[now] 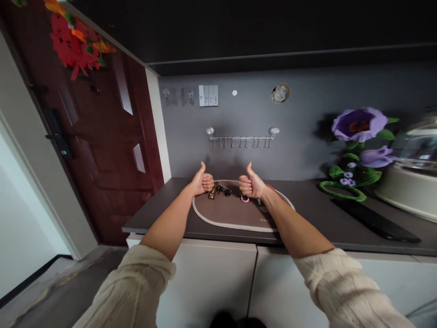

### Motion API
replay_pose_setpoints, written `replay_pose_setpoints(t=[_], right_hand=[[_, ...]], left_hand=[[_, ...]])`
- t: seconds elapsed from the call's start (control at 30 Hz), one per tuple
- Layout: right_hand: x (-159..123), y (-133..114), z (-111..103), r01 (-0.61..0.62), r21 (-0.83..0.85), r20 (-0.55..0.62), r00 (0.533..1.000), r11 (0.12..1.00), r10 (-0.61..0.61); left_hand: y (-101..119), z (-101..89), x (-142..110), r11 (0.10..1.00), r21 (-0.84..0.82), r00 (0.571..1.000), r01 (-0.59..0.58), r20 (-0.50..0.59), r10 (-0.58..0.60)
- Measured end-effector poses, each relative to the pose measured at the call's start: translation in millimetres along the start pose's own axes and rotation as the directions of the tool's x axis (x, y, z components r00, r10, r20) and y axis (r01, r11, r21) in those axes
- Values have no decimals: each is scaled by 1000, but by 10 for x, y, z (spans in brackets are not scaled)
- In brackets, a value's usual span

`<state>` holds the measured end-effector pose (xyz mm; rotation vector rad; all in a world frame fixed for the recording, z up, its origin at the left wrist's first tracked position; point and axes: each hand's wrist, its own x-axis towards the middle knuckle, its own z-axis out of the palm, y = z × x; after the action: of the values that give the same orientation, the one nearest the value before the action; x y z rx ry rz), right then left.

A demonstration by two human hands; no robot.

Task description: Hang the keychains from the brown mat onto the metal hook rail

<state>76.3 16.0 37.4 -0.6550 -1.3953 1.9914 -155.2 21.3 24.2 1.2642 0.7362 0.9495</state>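
Observation:
My left hand (204, 181) is closed in a fist with the thumb pointing up, and nothing shows in it. Just right of it, a bunch of keys (223, 190) with a brown piece (213, 190) lies on a brown oval mat (221, 214) with a pale rim. My right hand (251, 183) makes the same thumbs-up fist, also with nothing visible in it. A pink ring (245, 198) lies under that hand, partly hidden. Other small items on the mat are covered by my right wrist.
On the wall behind is a hook rail (242, 138) with several bare hooks. Light switches (208, 95) sit above it. Purple artificial flowers (358, 125), a black flat object (375, 221) and a white appliance (409, 182) stand right. A dark red door (112, 159) is left; a cabinet (273, 32) overhangs.

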Motion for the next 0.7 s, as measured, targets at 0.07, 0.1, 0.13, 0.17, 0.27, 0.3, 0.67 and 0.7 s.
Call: replay_pose_setpoints(t=[0.07,0.1,0.13,0.17,0.27,0.3,0.67,0.7], right_hand=[[-4,8,3,7,-4,-10,1000,1000,-7],[-4,9,5,13,-9,-16,1000,1000,-13],[-2,7,9,18,-15,-21,1000,1000,-18],[1,1,13,21,-23,-26,999,1000,-22],[26,-33,41,25,-57,-41,999,998,-27],[42,-50,58,29,-68,-45,998,997,-32],[561,-10,356,90,-489,-345,894,868,-287],[619,29,355,72,-558,-391,856,827,-338]], left_hand=[[-3,-2,-4,1000,-27,1000,-12,12,12],[-4,-4,-6,999,-35,1000,-20,11,20],[-3,-6,-5,999,-37,1000,-29,5,29],[-3,-8,-4,999,-33,999,-39,-4,39],[-4,-11,12,996,14,996,-83,-45,83],[-6,-9,20,994,39,992,-106,-63,108],[-93,-34,163,659,748,767,-84,-373,522],[-103,-48,168,593,805,759,-31,-367,538]])
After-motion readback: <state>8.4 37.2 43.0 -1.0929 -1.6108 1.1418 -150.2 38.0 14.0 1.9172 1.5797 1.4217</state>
